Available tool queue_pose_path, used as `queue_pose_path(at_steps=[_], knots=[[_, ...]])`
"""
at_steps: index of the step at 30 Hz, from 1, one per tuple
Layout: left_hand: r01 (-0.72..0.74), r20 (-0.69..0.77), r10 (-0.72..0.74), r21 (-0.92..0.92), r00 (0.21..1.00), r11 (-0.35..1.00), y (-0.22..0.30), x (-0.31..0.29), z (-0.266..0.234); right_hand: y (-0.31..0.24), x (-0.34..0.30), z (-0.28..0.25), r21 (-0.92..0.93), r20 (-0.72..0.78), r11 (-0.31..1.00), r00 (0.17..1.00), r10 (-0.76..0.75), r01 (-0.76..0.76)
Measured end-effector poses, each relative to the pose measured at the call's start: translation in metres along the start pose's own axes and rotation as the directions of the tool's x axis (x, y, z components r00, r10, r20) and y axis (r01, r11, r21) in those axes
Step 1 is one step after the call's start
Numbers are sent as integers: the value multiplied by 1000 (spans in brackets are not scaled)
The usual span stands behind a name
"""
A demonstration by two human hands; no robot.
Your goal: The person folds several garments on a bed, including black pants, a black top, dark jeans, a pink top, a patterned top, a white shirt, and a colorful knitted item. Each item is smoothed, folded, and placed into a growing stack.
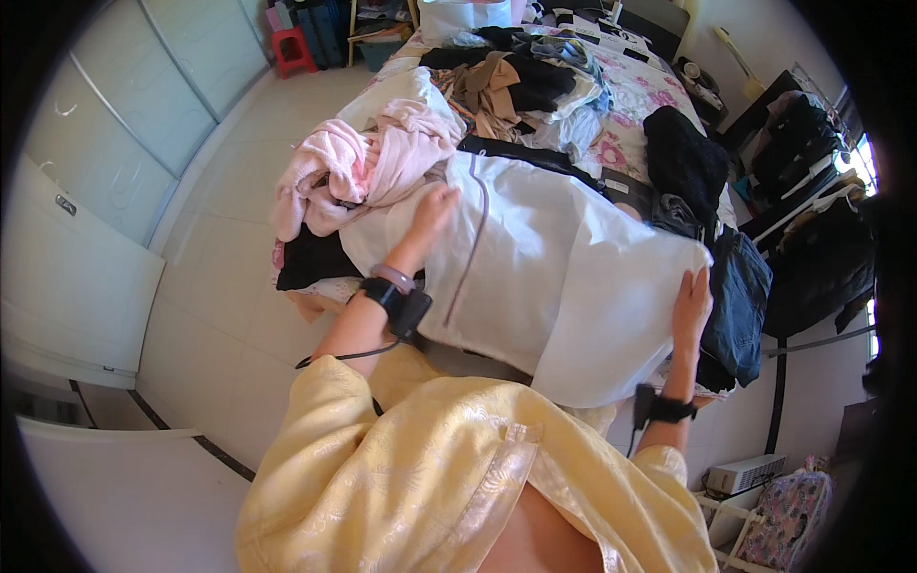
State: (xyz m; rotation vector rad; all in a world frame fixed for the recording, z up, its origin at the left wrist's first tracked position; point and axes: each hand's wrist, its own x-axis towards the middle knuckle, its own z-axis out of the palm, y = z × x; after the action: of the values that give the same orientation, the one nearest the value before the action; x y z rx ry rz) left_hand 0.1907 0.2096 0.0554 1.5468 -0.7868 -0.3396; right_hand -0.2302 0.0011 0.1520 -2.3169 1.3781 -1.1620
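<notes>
A large white cover of thin, smooth fabric (535,258) is spread across the near end of the bed, its lower part hanging over the edge. A greyish-purple zip (475,239) runs down its left part. My left hand (436,215) grips the cover left of the zip, fingers curled. At the far right edge, my right hand (692,304) holds the cover near its corner, with fingertips pointing away from me. Pink fleecy cloth (368,162) lies bunched beyond my left hand. Dark blue jeans (740,306) hang beside my right hand.
Mixed clothes (521,81) are heaped farther up the floral bed sheet (659,91). A black fuzzy garment (683,158) lies at right, near clothes on a rack (812,239). White wardrobe doors (124,115) and a red stool (291,50) stand left. A patterned backpack (788,520) sits lower right.
</notes>
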Motion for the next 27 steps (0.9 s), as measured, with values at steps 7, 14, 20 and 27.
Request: queue_pose_path(at_steps=[7, 14, 20, 27], knots=[[-320, -487, 82, -429, 869, 845, 159, 22, -161, -114, 156, 32, 77, -135, 938, 936, -325, 337], [-197, -672, 34, -168, 740, 966, 118, -16, -254, -233, 228, 160, -191, -18, 864, 879, -477, 465], [184, -590, -393, -382, 706, 905, -31, -76, -269, -152, 72, 242, 82, 321, 866, 810, -491, 493], [-11, -332, -140, -415, 933, 910, -28, -123, -212, -11, -26, 192, -165, 512, 929, 834, -205, 330]])
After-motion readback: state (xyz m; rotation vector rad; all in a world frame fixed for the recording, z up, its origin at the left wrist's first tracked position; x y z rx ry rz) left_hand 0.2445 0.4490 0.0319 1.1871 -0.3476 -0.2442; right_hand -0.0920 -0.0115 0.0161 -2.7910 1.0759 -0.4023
